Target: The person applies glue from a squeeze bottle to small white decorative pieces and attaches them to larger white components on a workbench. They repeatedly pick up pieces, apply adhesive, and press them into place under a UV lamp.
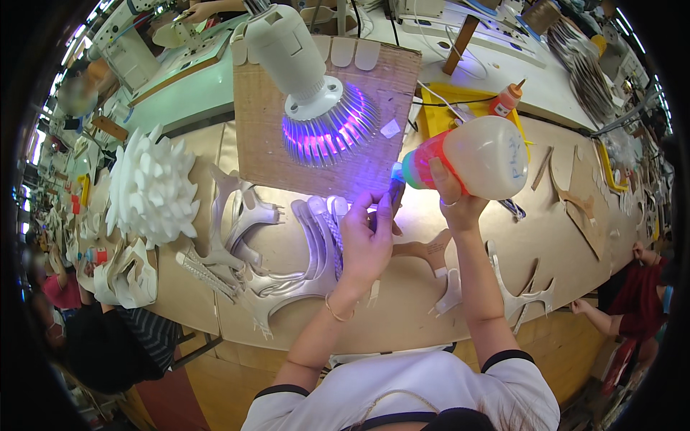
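My right hand [458, 200] is closed around a large squeeze bottle [492, 159], a milky translucent one with an orange and green collar. The bottle is tipped on its side, its nozzle [397, 171] pointing left. Just below that tip, under violet light, my left hand [368, 233] pinches a narrow dark strip [396, 189] between its fingers. How far the strip runs behind the fingers is hidden. Silver strappy shoe uppers [284, 287] lie in a heap left of my left wrist. Between my forearms rests a brown-lined upper piece [431, 253].
A lamp with a finned, violet-lit head [330, 126] hangs over a brown board [388, 86]. White spiky foam-like pieces [154, 187] stand at left. A yellow tray [438, 115] and a small orange bottle [507, 99] are behind the big bottle. More silver straps [528, 296] lie at right.
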A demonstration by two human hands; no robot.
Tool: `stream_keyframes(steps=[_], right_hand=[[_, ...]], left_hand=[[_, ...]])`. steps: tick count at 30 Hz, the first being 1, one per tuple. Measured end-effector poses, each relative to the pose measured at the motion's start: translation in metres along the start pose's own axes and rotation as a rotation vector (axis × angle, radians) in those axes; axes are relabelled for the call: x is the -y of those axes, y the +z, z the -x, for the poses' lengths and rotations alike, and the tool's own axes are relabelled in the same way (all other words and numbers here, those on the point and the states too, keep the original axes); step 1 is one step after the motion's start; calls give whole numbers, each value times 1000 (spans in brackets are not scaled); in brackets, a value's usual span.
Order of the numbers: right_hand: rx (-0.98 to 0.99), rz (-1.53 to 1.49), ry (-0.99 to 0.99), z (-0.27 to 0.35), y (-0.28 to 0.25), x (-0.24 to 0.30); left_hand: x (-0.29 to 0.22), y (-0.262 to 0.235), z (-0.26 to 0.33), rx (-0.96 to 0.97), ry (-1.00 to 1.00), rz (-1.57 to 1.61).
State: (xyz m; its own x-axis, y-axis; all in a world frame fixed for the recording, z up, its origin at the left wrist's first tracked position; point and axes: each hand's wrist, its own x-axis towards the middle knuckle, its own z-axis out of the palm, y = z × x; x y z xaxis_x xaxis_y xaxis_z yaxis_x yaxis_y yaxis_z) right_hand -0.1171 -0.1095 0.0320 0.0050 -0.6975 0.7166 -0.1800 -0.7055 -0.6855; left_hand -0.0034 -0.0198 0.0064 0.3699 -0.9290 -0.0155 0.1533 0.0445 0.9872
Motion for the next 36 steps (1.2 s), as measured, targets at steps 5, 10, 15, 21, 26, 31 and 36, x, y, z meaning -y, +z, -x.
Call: stream_keyframes(steps=[5, 10, 15, 21, 26, 31, 36], right_hand=[[-132, -73, 93, 6, -7, -3], [-213, -297, 172, 8, -3, 3], [-65, -45, -14, 2, 1, 6], [-129, -146, 150, 14, -7, 10], [195, -20, 27, 32, -16, 4], [283, 187, -156, 33, -20, -3], [202, 41, 183, 28, -28, 14]], left_hand=[[-2, -5, -2, -12, -33, -9], [-6, -2, 0, 14, -45, -33], [-7, 0, 5, 27, -17, -6], [-6, -1, 3, -5, -16, -70], [-1, 5, 2, 2, 58, -8], [0, 2, 2, 4, 69, -15], [-9, 4, 4, -32, 16, -62]])
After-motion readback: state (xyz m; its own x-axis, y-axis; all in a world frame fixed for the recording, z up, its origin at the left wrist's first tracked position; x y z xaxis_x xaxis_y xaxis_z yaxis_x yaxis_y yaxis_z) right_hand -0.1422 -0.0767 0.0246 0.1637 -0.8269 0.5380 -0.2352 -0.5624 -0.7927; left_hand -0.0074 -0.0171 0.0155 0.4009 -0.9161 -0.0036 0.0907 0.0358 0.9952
